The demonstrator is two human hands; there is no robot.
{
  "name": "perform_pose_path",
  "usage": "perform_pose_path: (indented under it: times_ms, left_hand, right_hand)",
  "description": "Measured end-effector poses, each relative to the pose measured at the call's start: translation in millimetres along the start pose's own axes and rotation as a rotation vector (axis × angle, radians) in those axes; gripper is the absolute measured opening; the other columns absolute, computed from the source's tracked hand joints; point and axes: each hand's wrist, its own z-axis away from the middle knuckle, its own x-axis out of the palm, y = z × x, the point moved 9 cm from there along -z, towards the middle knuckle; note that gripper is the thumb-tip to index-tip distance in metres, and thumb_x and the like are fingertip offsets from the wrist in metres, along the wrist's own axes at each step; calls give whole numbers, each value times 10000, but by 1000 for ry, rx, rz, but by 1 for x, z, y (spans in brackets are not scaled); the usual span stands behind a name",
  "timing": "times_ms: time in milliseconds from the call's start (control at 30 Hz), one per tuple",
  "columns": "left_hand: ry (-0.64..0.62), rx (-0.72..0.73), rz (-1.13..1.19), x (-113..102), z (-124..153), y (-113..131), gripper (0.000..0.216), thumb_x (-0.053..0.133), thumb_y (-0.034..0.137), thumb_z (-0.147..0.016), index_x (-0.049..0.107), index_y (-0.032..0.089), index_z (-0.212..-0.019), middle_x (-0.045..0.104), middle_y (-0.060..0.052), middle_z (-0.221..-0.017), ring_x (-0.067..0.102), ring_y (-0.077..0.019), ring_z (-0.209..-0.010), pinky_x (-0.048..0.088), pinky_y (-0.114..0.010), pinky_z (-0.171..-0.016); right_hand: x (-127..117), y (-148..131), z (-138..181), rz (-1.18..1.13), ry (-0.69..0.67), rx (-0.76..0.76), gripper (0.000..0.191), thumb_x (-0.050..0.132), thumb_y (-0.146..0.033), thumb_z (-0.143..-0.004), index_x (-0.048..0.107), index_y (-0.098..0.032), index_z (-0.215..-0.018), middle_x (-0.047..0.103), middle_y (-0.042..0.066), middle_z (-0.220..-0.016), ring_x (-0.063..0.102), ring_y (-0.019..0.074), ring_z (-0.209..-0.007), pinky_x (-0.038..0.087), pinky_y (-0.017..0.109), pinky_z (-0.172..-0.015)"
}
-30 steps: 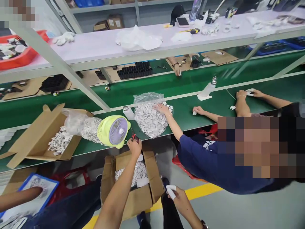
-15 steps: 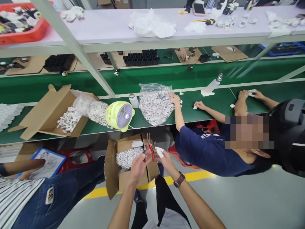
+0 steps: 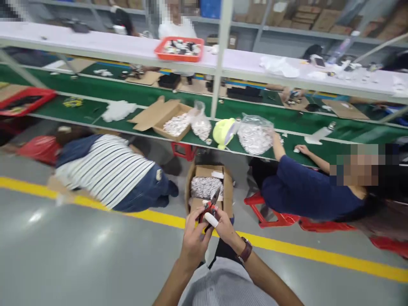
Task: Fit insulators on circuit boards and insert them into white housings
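Left hand [image 3: 194, 233]: fingers closed around red-and-black metal pliers [image 3: 210, 206].
Right hand [image 3: 225, 228]: fingers against pliers; blurred, cannot tell whether gripping.

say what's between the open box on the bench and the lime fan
In the head view, a plastic bag of white parts lies there, with a small round item by its near end.

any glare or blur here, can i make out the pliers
Head view: glare spots on the glossy grey floor at lower left; head view: general softness, with small white pieces in the clear plastic bag running together; head view: red-and-black metal pliers recognisable, though partly covered by the right hand.
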Motion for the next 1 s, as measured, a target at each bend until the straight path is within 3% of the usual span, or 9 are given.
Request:
perform_pose_path:
  times_ms: [100, 233, 333, 467, 533, 633, 800, 900, 1000]
  left_hand:
    - [185, -74, -59, -106, 68, 3, 165, 692, 271, -927, 766, 286, -1074, 621, -111, -1402, 558, -312, -1331, 466, -538, -1134]
    - [427, -278, 15, -234, 151, -18, 247, 635, 311, -966, 736, 279, -1189, 698, -109, -1253, 645, -269, -1205, 567, -436, -1018]
    - [569, -358, 35, -308, 200, -40, 253, 636, 346, -958, 744, 243, -1162, 724, -112, -1181, 709, -246, -1065, 620, -363, -890]
    - [699, -446, 65, -394, 245, -84, 268, 655, 358, -938, 742, 223, -1152, 738, -107, -1138, 740, -238, -997, 637, -347, -861]
    - [730, -469, 64, -440, 256, -110, 266, 669, 371, -923, 752, 226, -1130, 733, -113, -1162, 731, -254, -1052, 641, -347, -863]
    - [762, -506, 35, -518, 263, -149, 263, 700, 402, -891, 769, 243, -1089, 724, -110, -1180, 726, -258, -1054, 652, -340, -819]
    - [922, -617, -105, -674, 288, -195, 328, 787, 493, -795, 794, 268, -1033, 700, -102, -1151, 726, -232, -862, 640, -397, -833]
    - [1006, -679, -129, -764, 312, -220, 367, 762, 583, -781, 803, 257, -944, 729, -101, -1075, 735, -253, -864, 642, -389, -811]
    - [1055, -744, -120, -844, 337, -261, 390, 738, 610, -788, 802, 250, -922, 761, -96, -1009, 749, -272, -885, 644, -374, -790]
  right_hand:
    - [112, 36, 23, 32, -174, 62, 517, 704, -561, -902, 657, -235, -1301, 746, 94, -1119, 707, 268, -998, 599, 433, -889]
    - [242, 88, 47, 78, -443, 180, 431, 751, -505, -874, 685, -199, -1171, 728, 69, -1027, 720, 229, -900, 618, 377, -798]
    - [323, 122, 60, 102, -649, 295, 436, 758, -452, -881, 649, -222, -1236, 718, 59, -1063, 736, 213, -848, 625, 350, -709]
    - [424, 164, 61, 88, -853, 412, 441, 739, -419, -907, 625, -238, -1292, 719, 71, -1149, 749, 190, -773, 613, 323, -654]
    - [473, 193, 48, 73, -866, 450, 470, 748, -440, -897, 626, -227, -1298, 737, 79, -1119, 730, 171, -626, 588, 308, -565]
    - [549, 244, 17, 24, -771, 484, 521, 790, -458, -858, 636, -212, -1290, 760, 59, -973, 629, 132, -438, 509, 279, -437]
    - [693, 309, -34, -43, -660, 482, 554, 747, -598, -846, 625, -204, -1215, 731, 38, -854, 649, 161, -567, 498, 271, -489]
    - [772, 334, -63, -38, -646, 516, 534, 710, -652, -841, 607, -200, -1107, 668, -1, -729, 600, 141, -507, 424, 241, -436]
    - [842, 360, -99, 7, -657, 540, 503, 718, -651, -835, 593, -199, -1018, 628, -35, -649, 554, 116, -440, 380, 224, -418]
